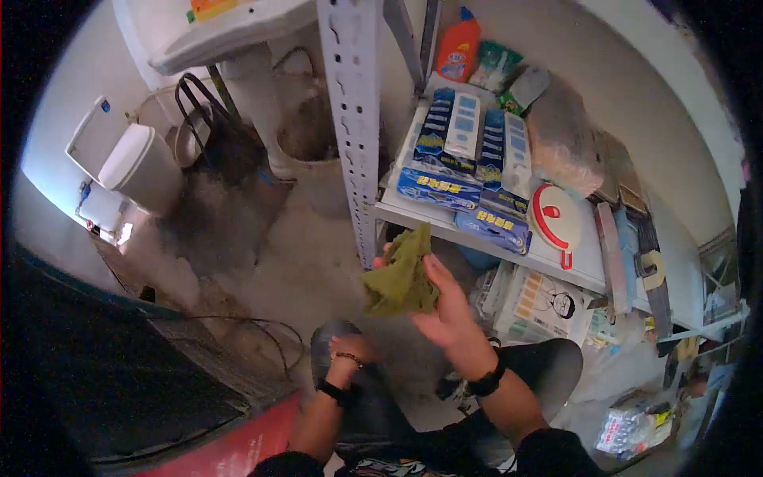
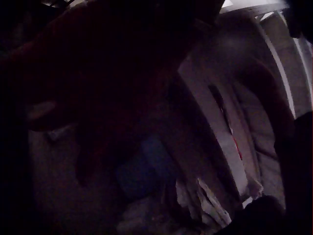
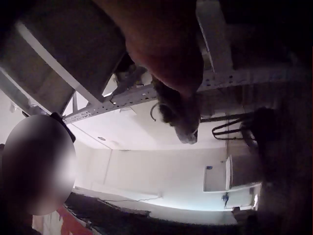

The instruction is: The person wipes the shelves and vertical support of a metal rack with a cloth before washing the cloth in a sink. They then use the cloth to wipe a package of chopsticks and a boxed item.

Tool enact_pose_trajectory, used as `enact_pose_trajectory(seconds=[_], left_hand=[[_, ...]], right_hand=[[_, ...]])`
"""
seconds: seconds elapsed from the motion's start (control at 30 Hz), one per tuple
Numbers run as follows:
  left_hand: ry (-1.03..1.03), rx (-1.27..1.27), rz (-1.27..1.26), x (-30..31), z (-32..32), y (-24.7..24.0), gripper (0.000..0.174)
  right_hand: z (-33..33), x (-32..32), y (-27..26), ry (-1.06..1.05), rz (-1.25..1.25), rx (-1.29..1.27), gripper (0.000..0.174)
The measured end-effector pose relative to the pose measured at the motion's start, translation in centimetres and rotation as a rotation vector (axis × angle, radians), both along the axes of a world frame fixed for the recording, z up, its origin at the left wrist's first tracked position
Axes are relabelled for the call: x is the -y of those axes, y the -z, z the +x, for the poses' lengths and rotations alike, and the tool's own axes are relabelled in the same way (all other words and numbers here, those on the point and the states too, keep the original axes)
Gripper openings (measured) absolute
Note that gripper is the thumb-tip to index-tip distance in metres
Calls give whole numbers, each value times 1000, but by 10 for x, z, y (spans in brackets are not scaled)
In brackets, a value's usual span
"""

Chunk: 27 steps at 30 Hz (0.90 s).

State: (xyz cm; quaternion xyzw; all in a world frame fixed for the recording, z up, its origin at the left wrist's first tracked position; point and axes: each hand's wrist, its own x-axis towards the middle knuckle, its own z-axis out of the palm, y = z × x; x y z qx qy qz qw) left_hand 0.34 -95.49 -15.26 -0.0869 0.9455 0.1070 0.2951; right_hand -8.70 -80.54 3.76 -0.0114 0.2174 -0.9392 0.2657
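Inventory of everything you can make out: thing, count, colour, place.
cloth: 1, green, in right hand
shelf: 1, pale, right of post
post: 1, grey, perforated, centre
bottle: 1, orange, shelf back
packs: several, blue and white, on shelf
round item: 1, white and red, shelf front
printed pack: 1, mostly white, below shelf
toilet: 1, white, far left
sink: 1, white, upper left
wristbands: 2, black, one per wrist
left hand: 1, bare, at knee
right hand: 1, bare, holding cloth
Rest: too dim or cluttered.
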Motion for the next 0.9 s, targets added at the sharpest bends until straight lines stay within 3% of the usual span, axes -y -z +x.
enact_pose_trajectory(seconds=[0.07, 0.13, 0.17, 0.23, 0.4, 0.47, 0.53, 0.6, 0.63, 0.7, 0.83, 0.9], left_hand=[[-80, 29, 55, 1, -4, 30, 56], [99, 144, 313, 0, -7, 59, 57], [40, 170, 343, -8, -7, 38, 57], [112, 285, 420, -23, -8, -28, 47], [9, 299, 631, -30, 0, -137, 47], [-101, 258, 728, -29, 7, -184, 47], [-296, 157, 881, -30, 12, -222, 47], [-751, -146, 1231, -53, 28, -214, 51], [-745, -142, 1228, -43, 23, -267, 51], [-1400, -92, 2456, -7, 5, -410, 58], [-1221, -238, 2677, 31, -1, -504, 61], [-1268, -327, 2421, 43, -3, -529, 59]], right_hand=[[-2, -6, -1, 4, 115, 91, 41], [-3, -9, -11, -52, 167, 204, 39], [-4, -9, -18, -61, 193, 284, 37], [-6, -9, -34, -138, 254, 381, 34], [-6, -11, -76, -224, 375, 567, 28], [3, -16, -97, -192, 471, 691, 29], [13, -15, -120, -202, 464, 631, 29], [16, 2, -170, -185, 447, 585, 29], [17, 14, -200, -189, 436, 585, 28], [19, 38, -255, -182, 421, 590, 28], [15, 89, -342, -191, 512, 392, 33], [12, 105, -381, -175, 602, 294, 37]])
